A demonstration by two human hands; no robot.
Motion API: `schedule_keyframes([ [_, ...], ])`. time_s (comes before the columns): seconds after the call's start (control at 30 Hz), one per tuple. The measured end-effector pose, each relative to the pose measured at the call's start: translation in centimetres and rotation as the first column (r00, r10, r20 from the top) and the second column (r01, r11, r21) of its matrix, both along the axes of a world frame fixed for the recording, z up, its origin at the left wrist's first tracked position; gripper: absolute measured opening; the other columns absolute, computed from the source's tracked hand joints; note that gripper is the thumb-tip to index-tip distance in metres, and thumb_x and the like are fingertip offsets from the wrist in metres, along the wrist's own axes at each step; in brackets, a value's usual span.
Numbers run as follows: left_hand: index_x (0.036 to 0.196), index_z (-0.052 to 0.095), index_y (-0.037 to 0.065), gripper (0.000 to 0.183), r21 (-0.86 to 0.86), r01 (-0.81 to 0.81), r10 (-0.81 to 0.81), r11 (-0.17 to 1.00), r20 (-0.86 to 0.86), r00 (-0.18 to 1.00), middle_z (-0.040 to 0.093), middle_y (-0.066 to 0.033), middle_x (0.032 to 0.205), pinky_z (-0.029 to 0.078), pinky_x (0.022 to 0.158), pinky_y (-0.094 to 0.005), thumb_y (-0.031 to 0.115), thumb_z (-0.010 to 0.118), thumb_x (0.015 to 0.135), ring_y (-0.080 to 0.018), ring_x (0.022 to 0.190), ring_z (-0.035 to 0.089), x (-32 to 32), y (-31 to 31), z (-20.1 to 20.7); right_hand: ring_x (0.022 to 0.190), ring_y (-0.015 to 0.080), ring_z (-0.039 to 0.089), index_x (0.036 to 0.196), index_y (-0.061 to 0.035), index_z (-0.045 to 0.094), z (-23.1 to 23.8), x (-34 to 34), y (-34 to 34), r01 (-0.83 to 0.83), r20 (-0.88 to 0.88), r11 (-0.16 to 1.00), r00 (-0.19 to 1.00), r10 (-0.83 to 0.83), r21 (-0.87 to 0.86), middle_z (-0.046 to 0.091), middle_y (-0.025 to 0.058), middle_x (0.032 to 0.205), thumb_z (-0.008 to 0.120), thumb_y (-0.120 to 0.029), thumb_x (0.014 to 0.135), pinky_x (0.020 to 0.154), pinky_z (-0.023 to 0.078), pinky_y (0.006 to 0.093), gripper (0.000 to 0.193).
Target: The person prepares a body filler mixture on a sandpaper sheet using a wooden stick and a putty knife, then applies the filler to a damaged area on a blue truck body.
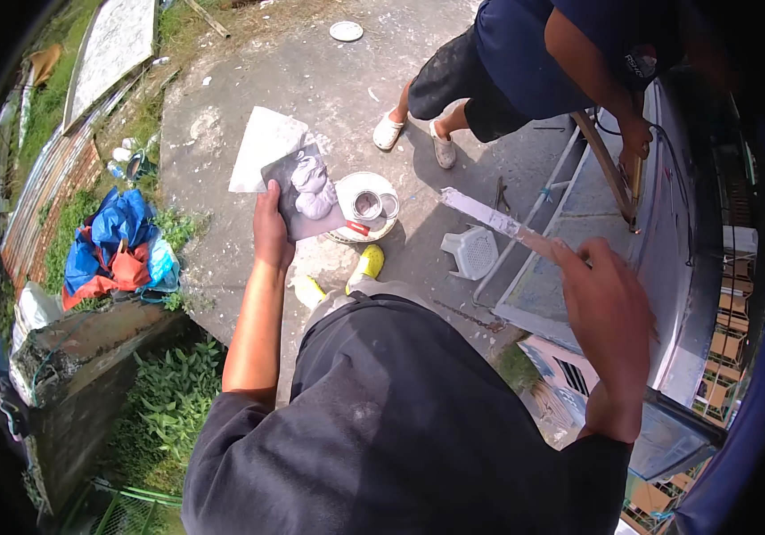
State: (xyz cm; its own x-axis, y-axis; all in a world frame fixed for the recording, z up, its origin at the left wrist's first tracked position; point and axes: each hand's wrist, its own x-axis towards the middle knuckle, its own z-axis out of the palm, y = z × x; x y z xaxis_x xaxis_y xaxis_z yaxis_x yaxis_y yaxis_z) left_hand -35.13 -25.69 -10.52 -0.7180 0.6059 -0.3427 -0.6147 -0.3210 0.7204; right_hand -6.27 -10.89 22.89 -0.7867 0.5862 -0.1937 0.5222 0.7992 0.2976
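Currently, the putty knife [489,217] is up in the air at right of centre, well apart from the grey board [327,221]. Long axis slants: tip points forward and to the person's left, grip end back and right into the right hand [609,308]. Pale putty coats the blade.

Board is left of centre, tilted, one corner toward the person, with a lilac-grey putty mound [313,187] on its face. A white sheet [262,147] shows past its far left corner; whether they touch, cannot tell.

Knife's grip end is hidden inside the right hand. Board's underside is out of view, as are most of the left hand's [273,227] fingers. Co-worker [520,67] is cut off at the top edge; contents of the open tin [367,206] hard to make out.

Right fingers: curled closed around the knife's grip end. Left: thumb at the board's left edge, gripping it; exact finger spread under it, cannot tell.
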Motion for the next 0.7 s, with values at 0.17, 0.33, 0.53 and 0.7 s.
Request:
schedule_keyframes([
  [0.17, 0.135, 0.048, 0.005, 0.043, -0.185, -0.072, 0.106, 0.980, 0.178, 0.978, 0.059, -0.0130, 0.130, 0.046, 0.104, -0.0422, 0.032, 0.050, 0.102, -0.0264, 0.120, 0.058, -1.1, -3.7, -2.6, 0.100, 0.0371, 0.061, 0.130, -0.0081, 0.059, -17.7, 4.9, 4.4, 0.308, -0.128, 0.699, 0.859, -0.496, -0.645, 0.058, 0.0162, 0.109, 0.057, -0.010, 0.091, 0.086, 0.049, 0.0437, 0.039],
  [0.33, 0.135, 0.050, 0.005, 0.043, -0.263, -0.051, 0.124, 0.964, 0.270, 0.955, 0.061, -0.0110, 0.128, 0.046, 0.103, -0.0424, 0.033, 0.049, 0.102, -0.0263, 0.117, 0.060, -0.9, -4.7, -4.1, 0.086, 0.0282, 0.068, 0.133, -0.0025, 0.055, -34.4, 6.3, 4.8, 0.362, 0.053, 0.233, 0.631, -0.774, -0.902, 0.062, 0.0178, 0.107, 0.049, -0.013, 0.095, 0.077, 0.052, 0.0401, 0.039],
  [0.53, 0.133, 0.052, 0.003, 0.040, -0.228, 0.081, -0.005, 0.970, 0.317, 0.948, 0.063, -0.0091, 0.126, 0.047, 0.101, -0.0413, 0.029, 0.043, 0.104, -0.0253, 0.114, 0.062, 1.2, -1.1, -5.2, 0.070, 0.0167, 0.065, 0.137, -0.0030, 0.050, -42.4, 5.3, 5.6, 0.258, 0.365, -0.275, 0.427, -0.827, -0.926, 0.065, 0.0107, 0.091, 0.044, -0.016, 0.096, 0.066, 0.052, 0.0336, 0.044],
  [0.7, 0.131, 0.055, 0.006, 0.038, -0.270, 0.106, -0.004, 0.957, 0.352, 0.936, 0.066, -0.0083, 0.121, 0.052, 0.092, -0.0420, 0.029, 0.047, 0.103, -0.0245, 0.105, 0.065, 2.5, 1.7, -9.8, 0.070, 0.0125, 0.059, 0.130, -0.0015, 0.052, -45.8, 2.9, 9.3, 0.287, 0.416, -0.307, 0.510, -0.753, -0.907, 0.063, 0.0071, 0.093, 0.044, -0.015, 0.096, 0.065, 0.050, 0.0291, 0.038],
])
